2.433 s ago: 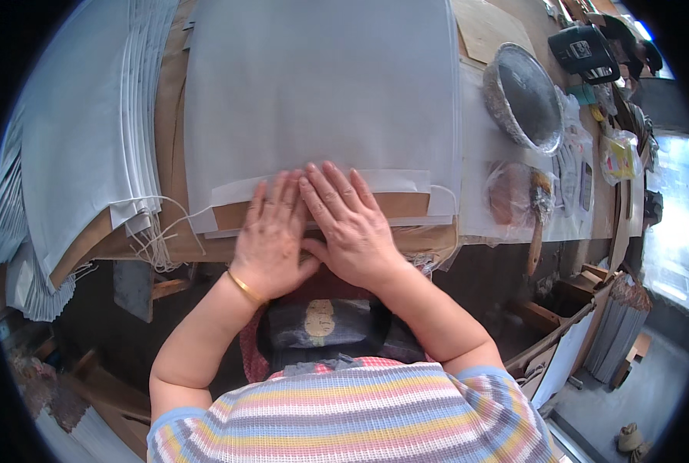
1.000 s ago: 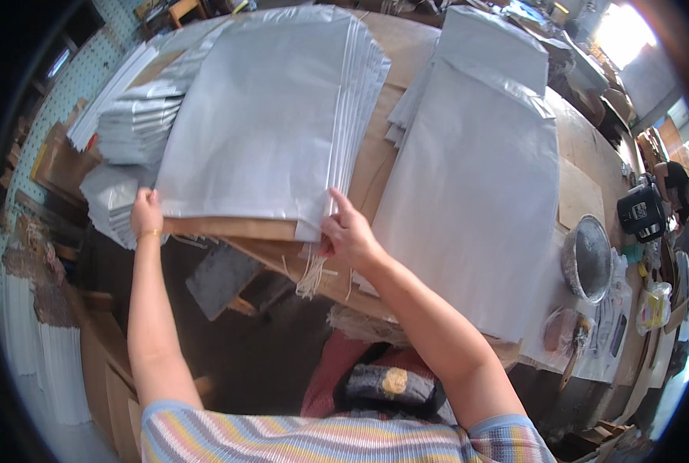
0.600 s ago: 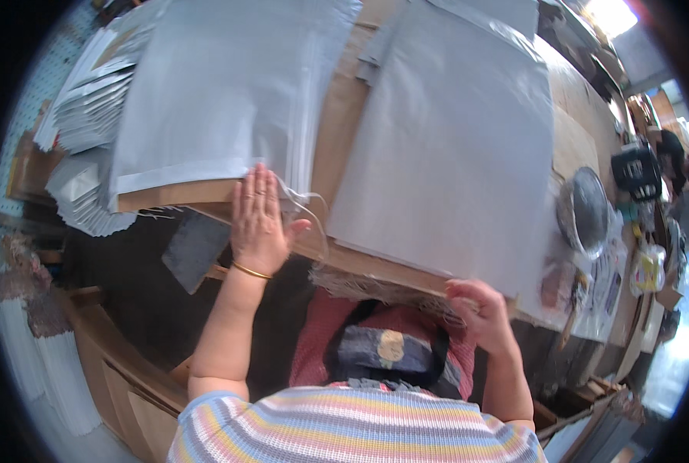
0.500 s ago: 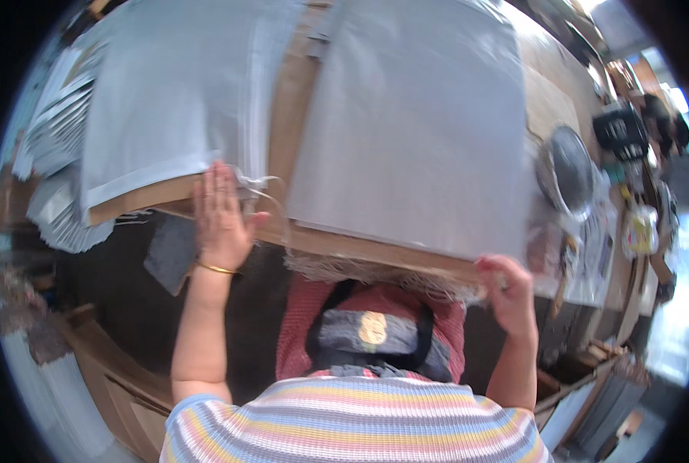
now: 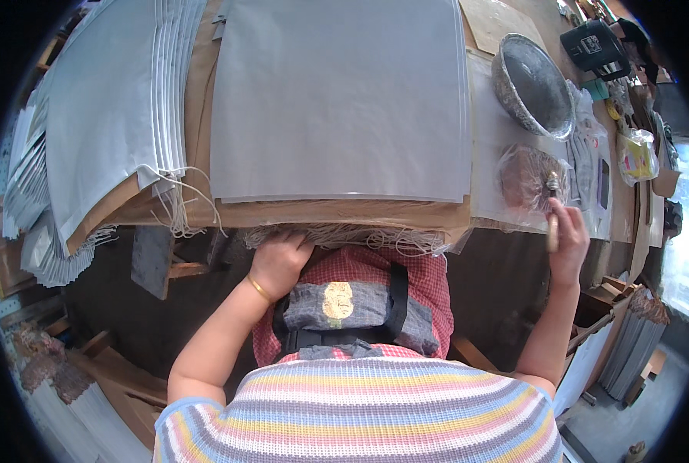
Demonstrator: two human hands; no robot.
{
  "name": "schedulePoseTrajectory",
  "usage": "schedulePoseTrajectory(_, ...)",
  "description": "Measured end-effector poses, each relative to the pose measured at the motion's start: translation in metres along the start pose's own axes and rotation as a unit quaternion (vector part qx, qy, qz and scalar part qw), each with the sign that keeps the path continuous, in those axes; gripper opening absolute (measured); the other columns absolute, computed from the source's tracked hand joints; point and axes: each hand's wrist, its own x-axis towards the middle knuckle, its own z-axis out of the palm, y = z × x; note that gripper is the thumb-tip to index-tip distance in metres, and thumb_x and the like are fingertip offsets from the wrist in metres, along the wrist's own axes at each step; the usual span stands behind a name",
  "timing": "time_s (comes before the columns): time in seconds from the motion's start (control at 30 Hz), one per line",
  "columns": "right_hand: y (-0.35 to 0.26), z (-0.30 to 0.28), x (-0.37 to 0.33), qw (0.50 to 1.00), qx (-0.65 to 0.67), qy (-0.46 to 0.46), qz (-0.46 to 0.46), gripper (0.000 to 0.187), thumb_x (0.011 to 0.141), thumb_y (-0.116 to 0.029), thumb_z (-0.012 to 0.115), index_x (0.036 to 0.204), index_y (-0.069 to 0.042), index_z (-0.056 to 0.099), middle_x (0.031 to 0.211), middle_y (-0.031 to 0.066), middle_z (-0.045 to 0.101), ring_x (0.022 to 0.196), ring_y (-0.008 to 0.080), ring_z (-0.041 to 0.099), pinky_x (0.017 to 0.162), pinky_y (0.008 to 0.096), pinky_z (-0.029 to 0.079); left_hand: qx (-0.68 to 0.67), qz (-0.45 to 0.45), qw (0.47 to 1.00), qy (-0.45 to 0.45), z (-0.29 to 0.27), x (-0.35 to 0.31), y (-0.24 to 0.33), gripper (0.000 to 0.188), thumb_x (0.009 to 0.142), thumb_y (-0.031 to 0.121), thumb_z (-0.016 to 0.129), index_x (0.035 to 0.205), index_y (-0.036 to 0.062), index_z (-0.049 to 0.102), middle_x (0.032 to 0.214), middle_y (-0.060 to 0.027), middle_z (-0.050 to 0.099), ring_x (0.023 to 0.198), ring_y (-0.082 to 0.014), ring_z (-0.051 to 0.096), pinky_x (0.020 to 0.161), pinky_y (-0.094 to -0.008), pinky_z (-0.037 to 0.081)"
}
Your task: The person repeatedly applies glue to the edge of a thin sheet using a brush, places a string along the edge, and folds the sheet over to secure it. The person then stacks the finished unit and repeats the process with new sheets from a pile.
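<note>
My right hand [image 5: 568,241] grips the pale wooden handle of a brush [image 5: 553,222], its dark head resting over a clear plastic sheet [image 5: 523,184] at the table's right. At the front edge my left hand [image 5: 280,264] has its fingers curled into a bundle of thin white strings [image 5: 368,238], with the fingertips partly hidden. Above it a stack of large pale grey sheets [image 5: 341,100] lies flat on brown board. Farther left, a second stack of similar sheets [image 5: 105,116] has a white cord [image 5: 181,185] trailing from its near corner.
A grey-stained metal basin [image 5: 531,86] stands at the right, beyond the brush. Past it are a dark container [image 5: 594,50] and a clear plastic bag [image 5: 636,154] with something yellow. Fanned folded sheets [image 5: 59,247] hang over the left edge. A wooden stool [image 5: 186,266] stands below.
My left hand has left the left stack's near edge and reached down into the strings. From the middle stack's right corner, my right hand has moved right and taken hold of the brush.
</note>
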Motion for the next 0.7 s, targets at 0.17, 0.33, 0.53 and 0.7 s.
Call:
schedulePoseTrajectory(0.17, -0.041, -0.012, 0.003, 0.856, 0.387, 0.194, 0.283, 0.015, 0.087, -0.003, 0.067, 0.100, 0.001, 0.062, 0.076, 0.0045, 0.062, 0.056, 0.0064, 0.053, 0.049, 0.0177, 0.041, 0.042, -0.010, 0.999, -0.027, 0.034, -0.003, -0.015, 0.020, 0.076, 0.011, 0.055, 0.092, 0.0067, 0.067, 0.095, -0.0084, 0.065, 0.091, -0.0288, 0.063, 0.080, -0.0419, 0.051)
schedulePoseTrajectory(0.33, -0.111, 0.005, 0.030, 0.831, 0.485, 0.154, 0.224, 0.012, 0.087, -0.010, 0.068, 0.083, -0.003, 0.059, 0.068, 0.0005, 0.057, 0.053, 0.0057, 0.049, 0.049, 0.0197, 0.040, -0.040, -0.032, 0.997, 0.059, -0.004, -0.011, 0.000, 0.020, 0.076, 0.008, 0.056, 0.093, 0.0021, 0.066, 0.092, -0.0116, 0.064, 0.085, -0.0295, 0.063, 0.073, -0.0363, 0.052)
schedulePoseTrajectory(0.53, -0.241, 0.043, 0.087, 0.750, 0.607, 0.078, 0.252, 0.007, 0.086, -0.006, 0.068, 0.088, 0.000, 0.069, 0.076, 0.0035, 0.065, 0.070, 0.0083, 0.057, 0.064, 0.0228, 0.044, -0.036, -0.104, 0.993, 0.045, -0.034, -0.039, 0.001, 0.014, 0.071, 0.004, 0.056, 0.084, 0.0030, 0.062, 0.073, -0.0080, 0.055, 0.065, -0.0251, 0.058, 0.059, -0.0356, 0.049)
schedulePoseTrajectory(0.7, -0.279, 0.078, 0.122, 0.839, 0.541, -0.036, 0.041, 0.006, 0.085, -0.007, 0.067, 0.084, -0.001, 0.068, 0.072, 0.0072, 0.065, 0.063, 0.0122, 0.058, 0.059, 0.0249, 0.046, 0.032, -0.155, 0.985, 0.076, -0.082, -0.030, 0.006, 0.007, 0.069, 0.002, 0.060, 0.076, 0.0023, 0.058, 0.089, -0.0128, 0.058, 0.086, -0.0293, 0.056, 0.072, -0.0403, 0.044)
